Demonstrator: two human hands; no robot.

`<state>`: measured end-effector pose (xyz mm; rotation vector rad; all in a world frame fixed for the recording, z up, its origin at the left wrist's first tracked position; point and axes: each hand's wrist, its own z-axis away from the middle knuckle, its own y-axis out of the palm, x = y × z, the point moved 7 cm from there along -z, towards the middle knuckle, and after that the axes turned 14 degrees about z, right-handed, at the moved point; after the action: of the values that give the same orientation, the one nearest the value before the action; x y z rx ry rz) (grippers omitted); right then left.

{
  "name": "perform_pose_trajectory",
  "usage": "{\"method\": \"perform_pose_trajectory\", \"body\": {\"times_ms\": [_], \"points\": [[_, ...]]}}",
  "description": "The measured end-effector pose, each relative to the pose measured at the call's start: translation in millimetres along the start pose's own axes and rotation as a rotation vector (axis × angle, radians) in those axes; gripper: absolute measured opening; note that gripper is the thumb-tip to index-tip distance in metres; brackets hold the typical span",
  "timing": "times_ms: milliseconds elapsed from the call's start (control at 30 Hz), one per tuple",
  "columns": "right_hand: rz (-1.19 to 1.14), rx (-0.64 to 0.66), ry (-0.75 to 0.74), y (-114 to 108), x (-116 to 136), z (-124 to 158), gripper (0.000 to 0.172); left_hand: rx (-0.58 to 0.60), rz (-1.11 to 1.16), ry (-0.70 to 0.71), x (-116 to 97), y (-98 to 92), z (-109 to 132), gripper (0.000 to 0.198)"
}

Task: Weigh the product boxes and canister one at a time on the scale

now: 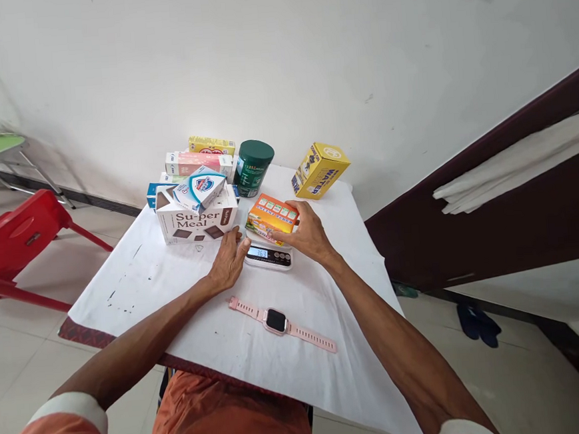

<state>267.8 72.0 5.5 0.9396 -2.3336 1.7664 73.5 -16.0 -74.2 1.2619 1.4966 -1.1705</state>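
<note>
A small orange box [271,216] with green and white panels rests on a white kitchen scale [269,260], whose lit display seems to read 363. My right hand [309,234] grips that box from its right side, thumb at the near edge and fingers behind. Just left of the scale lies my left hand [229,260], thumb and fingers apart, holding nothing. Its fingertips are close to the white Super Meal box [197,224]. On the tablecloth in front of the scale, a pink smartwatch [276,321] is laid out flat with its strap stretched open.
A white and blue box [201,189] lies on the Super Meal box, with pink [198,163] and yellow [211,145] boxes behind. A dark green tub [254,168] and a yellow box [320,170] stand near the wall. A red chair [21,245] is at left.
</note>
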Motion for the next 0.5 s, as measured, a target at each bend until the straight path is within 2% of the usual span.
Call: {"method": "perform_pose_trajectory", "body": {"times_ms": [100, 200, 333, 400, 500], "points": [[-0.017, 0.006, 0.010, 5, -3, 2, 0.082, -0.001, 0.001, 0.004, 0, -0.1, 0, 0.091], [-0.057, 0.031, 0.035, 7, -5, 5, 0.087, -0.017, -0.001, 0.011, 0, -1.3, 0, 0.081], [-0.151, 0.079, 0.095, -2, -13, 18, 0.099, -0.017, 0.014, -0.004, 1, -2.1, 2, 0.078], [-0.253, 0.045, 0.175, -11, -28, 33, 0.089, -0.005, 0.021, -0.011, 1, -1.5, 4, 0.082], [-0.407, -0.087, 0.368, -20, -64, 67, 0.060, -0.004, 0.016, 0.007, -1, -1.1, 4, 0.084]]}}
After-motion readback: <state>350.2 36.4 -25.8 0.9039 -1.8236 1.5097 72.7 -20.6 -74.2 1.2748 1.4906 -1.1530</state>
